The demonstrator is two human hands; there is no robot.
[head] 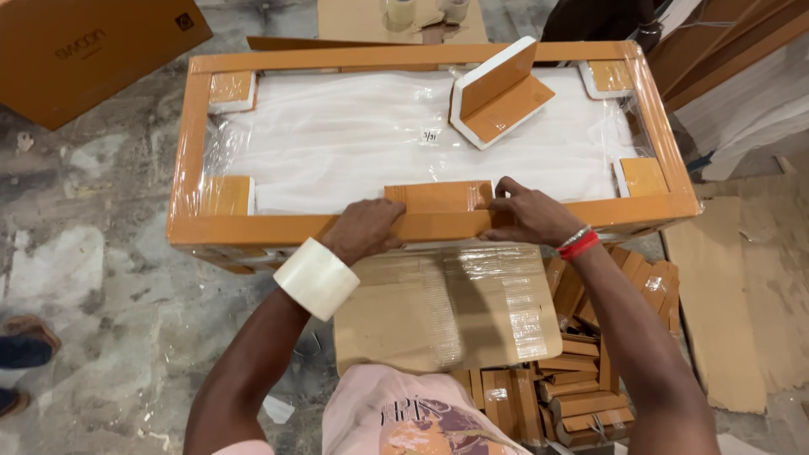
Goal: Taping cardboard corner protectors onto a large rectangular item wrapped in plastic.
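while four orange cardboard corner pads already sit at the corners of the orange-edged frame (192,143) and clear plastic film covers its white middle, a fifth pad, the orange cardboard strip (438,197), is being pressed flat against the near rail, roughly at its midpoint. by the look of it the packing is well along: corners protected, film on, the near-side strip going down, while one l-shaped corner protector (499,93) lies loose on the film toward the far right, not yet fitted anywhere. the left hand (364,229) rests palm-down over the left end of the strip and the rail, fingers spread and holding nothing, with a roll of clear tape (316,278) worn on that wrist like a bangle. the right hand (531,216) lies flat at the strip's right end, fingertips (506,187) pushing on its edge (a red band circles this wrist); it grips nothing either. both forearms reach forward from the body over a film-wrapped cardboard sheet (447,305), beside a heap of spare orange pads (581,371) on the floor.
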